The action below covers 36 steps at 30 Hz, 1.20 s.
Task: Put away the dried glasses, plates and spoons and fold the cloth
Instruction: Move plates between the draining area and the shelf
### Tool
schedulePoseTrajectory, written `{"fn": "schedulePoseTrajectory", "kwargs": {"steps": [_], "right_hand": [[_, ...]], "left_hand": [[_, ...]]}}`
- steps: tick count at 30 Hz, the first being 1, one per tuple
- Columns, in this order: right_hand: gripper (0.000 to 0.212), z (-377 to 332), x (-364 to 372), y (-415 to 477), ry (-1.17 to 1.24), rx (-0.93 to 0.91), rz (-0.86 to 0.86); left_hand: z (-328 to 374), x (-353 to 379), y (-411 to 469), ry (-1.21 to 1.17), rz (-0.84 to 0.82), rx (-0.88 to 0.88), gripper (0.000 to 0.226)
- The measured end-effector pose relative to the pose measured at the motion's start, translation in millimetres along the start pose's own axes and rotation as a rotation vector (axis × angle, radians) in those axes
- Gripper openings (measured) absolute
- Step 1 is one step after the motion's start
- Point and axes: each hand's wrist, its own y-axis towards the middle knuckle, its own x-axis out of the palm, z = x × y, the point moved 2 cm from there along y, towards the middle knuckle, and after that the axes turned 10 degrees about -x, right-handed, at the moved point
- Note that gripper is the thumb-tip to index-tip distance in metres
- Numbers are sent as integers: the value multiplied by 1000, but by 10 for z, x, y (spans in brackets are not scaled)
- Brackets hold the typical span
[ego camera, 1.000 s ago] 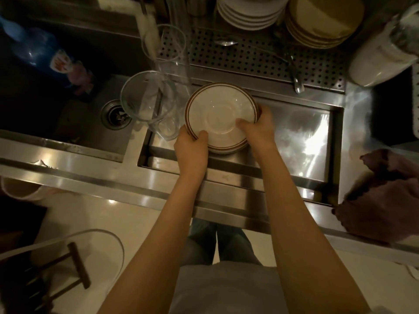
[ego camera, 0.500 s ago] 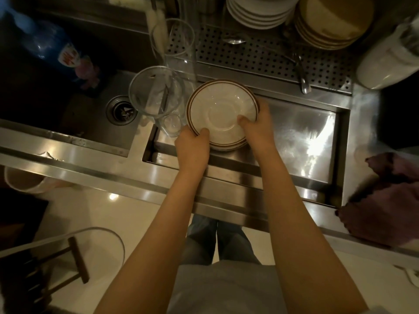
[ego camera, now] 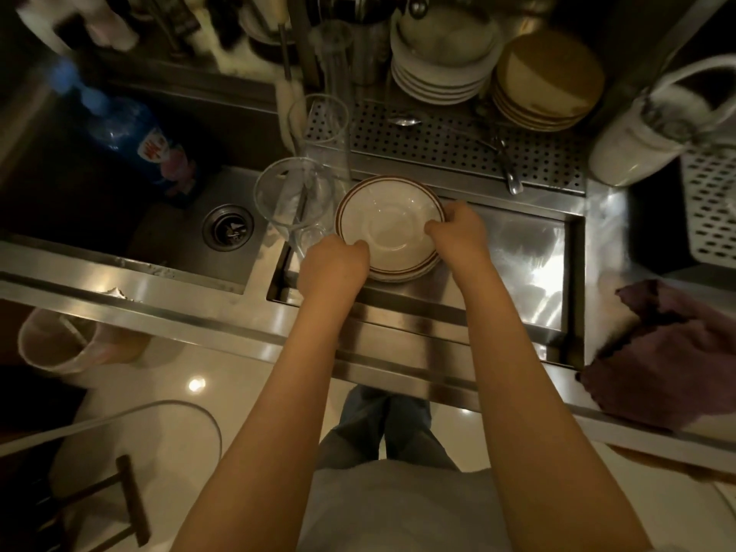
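The light is poor, and behind the brown-rimmed plates [ego camera: 388, 225] the far clutter blurs into dark shapes I cannot name. The plates are a small stack of round, glossy cream saucers; only their near edges show, so their number is hard to count, and whether they rest on the steel tray [ego camera: 517, 264] or hang just above it I cannot tell. The left hand [ego camera: 332, 264] grips their near-left rim and the right hand [ego camera: 458, 233] their right rim. Each thumb is laid on the top face, and the other fingers are curled under and out of sight. Just left of the plates stands a wide glass [ego camera: 292, 201], clear and thin-walled, its base hidden by the left hand; a tall glass [ego camera: 324, 129] rises behind it. Behind the plates lies a perforated rack [ego camera: 458, 153] of dull metal with a spoon [ego camera: 404, 121] on it. Farther back are stacked white plates [ego camera: 438, 73] and tan plates [ego camera: 545, 85]. Well to the right of the plates a crumpled purplish cloth [ego camera: 669, 352] is cut off by the frame's edge. To their left a round drain [ego camera: 228, 227] and a blue bottle [ego camera: 123, 129] sit in shadow.
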Motion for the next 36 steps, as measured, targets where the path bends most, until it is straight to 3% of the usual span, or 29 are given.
{"fn": "schedulePoseTrajectory", "kwargs": {"steps": [4,12,25,36], "right_hand": [[41,-173,-122,-20,35,-18,24],[30,-640,-507,-69,33,-128,73],[15,-1435,-1247,-243,153,-371,239],[17,-2085,-2016,-250,119,-522,408]], "left_hand": [[147,-79,-65,-51,-88,41,35],[694,-304,-317,-179,-184,207,18],[1600,-786,-891,-287,-189,567,12],[2310,-1226,-1306,-360,-67,797,11]]}}
